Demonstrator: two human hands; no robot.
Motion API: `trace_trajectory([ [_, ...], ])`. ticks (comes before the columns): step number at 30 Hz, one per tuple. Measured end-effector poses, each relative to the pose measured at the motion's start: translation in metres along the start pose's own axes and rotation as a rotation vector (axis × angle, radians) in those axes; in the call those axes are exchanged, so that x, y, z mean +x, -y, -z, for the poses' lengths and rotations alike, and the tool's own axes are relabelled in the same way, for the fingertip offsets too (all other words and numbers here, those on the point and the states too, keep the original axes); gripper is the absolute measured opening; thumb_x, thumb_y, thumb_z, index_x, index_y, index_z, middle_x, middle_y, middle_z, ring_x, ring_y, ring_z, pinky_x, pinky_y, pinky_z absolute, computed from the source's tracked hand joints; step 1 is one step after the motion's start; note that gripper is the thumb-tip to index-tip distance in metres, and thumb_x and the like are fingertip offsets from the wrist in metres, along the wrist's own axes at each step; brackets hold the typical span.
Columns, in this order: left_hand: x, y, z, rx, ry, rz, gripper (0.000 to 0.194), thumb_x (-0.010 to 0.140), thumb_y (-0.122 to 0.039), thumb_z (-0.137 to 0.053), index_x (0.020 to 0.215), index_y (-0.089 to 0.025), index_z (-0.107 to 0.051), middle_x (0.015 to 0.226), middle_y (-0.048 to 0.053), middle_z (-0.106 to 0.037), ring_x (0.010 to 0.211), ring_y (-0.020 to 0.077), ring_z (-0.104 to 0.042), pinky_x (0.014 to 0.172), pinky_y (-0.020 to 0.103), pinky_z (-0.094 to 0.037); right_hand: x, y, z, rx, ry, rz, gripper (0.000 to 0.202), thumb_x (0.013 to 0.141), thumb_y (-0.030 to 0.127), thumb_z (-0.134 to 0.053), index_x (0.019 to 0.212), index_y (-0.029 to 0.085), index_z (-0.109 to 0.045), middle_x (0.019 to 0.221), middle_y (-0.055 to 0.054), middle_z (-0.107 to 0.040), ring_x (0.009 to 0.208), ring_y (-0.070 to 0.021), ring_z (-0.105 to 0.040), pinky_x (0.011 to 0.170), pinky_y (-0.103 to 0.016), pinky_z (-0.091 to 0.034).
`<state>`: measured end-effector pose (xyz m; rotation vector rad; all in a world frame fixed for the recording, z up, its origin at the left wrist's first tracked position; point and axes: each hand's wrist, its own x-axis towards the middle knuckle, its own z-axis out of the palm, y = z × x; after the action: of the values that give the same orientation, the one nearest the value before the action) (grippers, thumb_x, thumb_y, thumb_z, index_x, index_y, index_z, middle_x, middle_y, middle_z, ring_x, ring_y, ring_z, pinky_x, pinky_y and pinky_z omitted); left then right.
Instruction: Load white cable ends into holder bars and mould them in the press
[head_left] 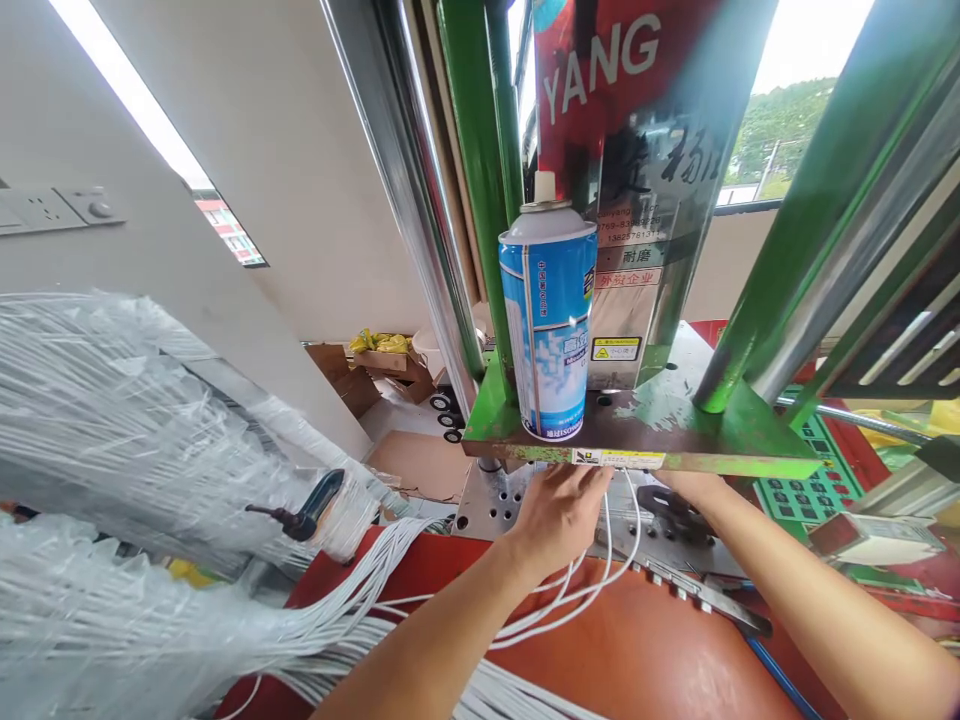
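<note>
My left hand [559,515] reaches under the front edge of the green machine plate [735,440]; its fingertips are hidden below that edge, beside white cables [626,560]. Further right, my right hand [686,487] is also partly under the plate, near a black part [667,505], with its fingers out of sight. What either hand holds cannot be made out. A metal bar with small white pieces [701,590] lies slanted on the red-orange table [660,650] in front of the hands. The blue and white spray can [551,330] stands upright on the plate.
Bundles of white cable [360,620] cross the table's left part. Plastic-wrapped cables [112,420] and a dark hand tool [319,505] are at the left. Green posts [810,220] rise from the plate. A green button panel [814,480] is at the right.
</note>
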<state>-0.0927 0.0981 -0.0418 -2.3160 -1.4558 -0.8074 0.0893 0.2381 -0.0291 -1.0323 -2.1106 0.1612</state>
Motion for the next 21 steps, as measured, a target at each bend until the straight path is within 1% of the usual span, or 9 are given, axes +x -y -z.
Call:
trace_trajectory([
  [2,0.000,0.000,0.001,0.072,-0.034,0.027,0.029,0.101,-0.018,-0.050,0.127,-0.019,-0.062,0.111,0.009,-0.074,0.108,0.0247,-0.068,0.094,0.041,-0.056,-0.016,0.012,0.005,-0.063,0.009,0.023,0.031,0.105,0.040,-0.054,0.120,0.017,-0.068,0.115,-0.011,-0.070,0.103,-0.0256,-0.066,0.090,-0.043,-0.056],
  [5,-0.002,-0.007,0.004,0.154,0.012,0.083,0.034,0.101,-0.023,-0.052,0.134,-0.017,-0.059,0.127,0.012,-0.069,0.120,0.0274,-0.063,0.103,0.046,-0.051,-0.052,0.034,0.008,-0.163,0.033,0.049,0.032,0.104,0.032,-0.045,0.108,0.014,-0.071,0.096,-0.014,-0.072,0.093,-0.0298,-0.067,0.083,-0.043,-0.054],
  [7,-0.004,-0.014,0.003,0.196,0.059,0.118,0.039,0.100,-0.021,-0.051,0.138,-0.016,-0.057,0.132,0.014,-0.066,0.121,0.0273,-0.062,0.105,0.047,-0.050,-0.074,0.046,0.006,-0.263,0.088,0.064,0.028,0.102,0.023,-0.044,0.107,0.014,-0.070,0.090,-0.014,-0.072,0.084,-0.0276,-0.068,0.075,-0.038,-0.052],
  [9,-0.005,-0.018,0.001,0.223,0.082,0.146,0.042,0.099,-0.018,-0.049,0.140,-0.015,-0.055,0.134,0.014,-0.065,0.121,0.0273,-0.061,0.106,0.047,-0.048,-0.085,0.054,-0.001,-0.355,0.152,0.077,0.026,0.096,0.014,-0.045,0.110,0.014,-0.067,0.089,-0.012,-0.073,0.077,-0.0235,-0.069,0.068,-0.031,-0.049],
  [11,-0.005,-0.019,-0.002,0.231,0.088,0.172,0.043,0.098,-0.018,-0.048,0.141,-0.014,-0.055,0.134,0.015,-0.065,0.122,0.0282,-0.060,0.107,0.049,-0.047,-0.086,0.058,-0.009,-0.406,0.190,0.081,0.029,0.089,0.008,-0.049,0.113,0.014,-0.065,0.088,-0.011,-0.074,0.072,-0.0204,-0.068,0.064,-0.027,-0.047],
  [13,-0.005,-0.018,-0.005,0.225,0.087,0.185,0.044,0.097,-0.019,-0.048,0.140,-0.014,-0.056,0.134,0.015,-0.064,0.123,0.0293,-0.059,0.108,0.050,-0.046,-0.081,0.058,-0.014,-0.422,0.197,0.079,0.028,0.085,0.007,-0.053,0.109,0.014,-0.065,0.083,-0.010,-0.073,0.068,-0.0195,-0.067,0.062,-0.026,-0.045],
  [16,-0.005,-0.018,-0.008,0.215,0.080,0.178,0.045,0.096,-0.019,-0.049,0.139,-0.012,-0.056,0.136,0.016,-0.064,0.124,0.0305,-0.059,0.110,0.051,-0.045,-0.072,0.056,-0.009,-0.442,0.196,0.087,0.021,0.087,0.008,-0.053,0.102,0.015,-0.066,0.077,-0.008,-0.070,0.063,-0.0194,-0.065,0.061,-0.028,-0.043],
  [18,-0.004,-0.018,-0.010,0.215,0.068,0.174,0.045,0.095,-0.019,-0.049,0.139,-0.012,-0.057,0.135,0.017,-0.064,0.125,0.0315,-0.058,0.110,0.052,-0.045,-0.069,0.057,0.000,-0.443,0.179,0.103,0.019,0.095,0.013,-0.049,0.099,0.016,-0.067,0.081,-0.010,-0.071,0.070,-0.0222,-0.066,0.067,-0.031,-0.046],
  [21,-0.003,-0.017,-0.015,0.217,0.050,0.166,0.044,0.094,-0.020,-0.051,0.136,-0.011,-0.059,0.132,0.017,-0.065,0.124,0.0327,-0.058,0.110,0.052,-0.045,-0.070,0.061,0.011,-0.425,0.141,0.154,0.029,0.103,0.021,-0.042,0.106,0.017,-0.070,0.102,-0.015,-0.071,0.099,-0.0303,-0.065,0.089,-0.041,-0.047],
])
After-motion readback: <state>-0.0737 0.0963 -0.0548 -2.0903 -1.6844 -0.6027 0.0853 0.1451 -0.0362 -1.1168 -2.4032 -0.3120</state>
